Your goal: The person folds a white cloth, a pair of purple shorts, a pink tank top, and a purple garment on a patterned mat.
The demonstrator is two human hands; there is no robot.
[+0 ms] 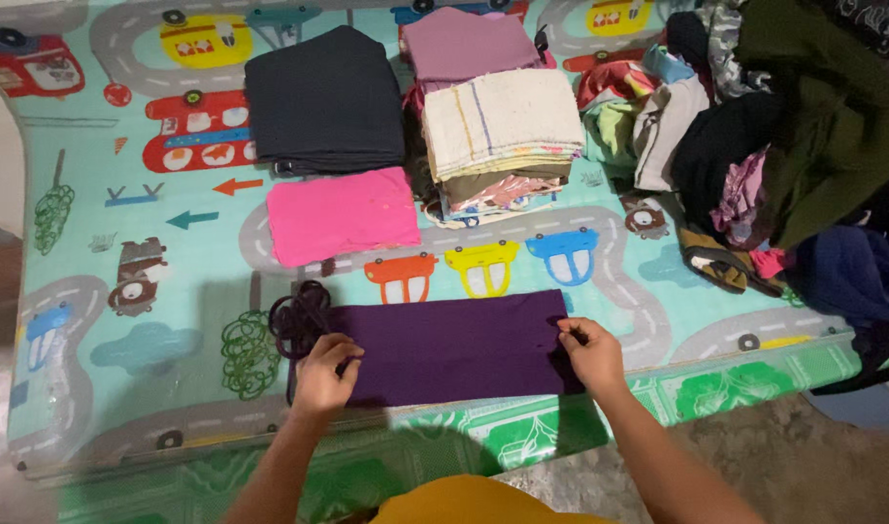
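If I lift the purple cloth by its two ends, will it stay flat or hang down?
The purple cloth would probably sag in the middle: it lies thin and flat on the play mat, like soft fabric. Its dark strings at the left end look loose and may dangle. It seems light, since the left hand and right hand only pinch it.

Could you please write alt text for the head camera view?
Two bare hands press the ends of a folded purple garment on a play mat printed with roads and cars: left hand, right hand. Behind lie a folded pink cloth, a black stack and an unsorted clothes heap.
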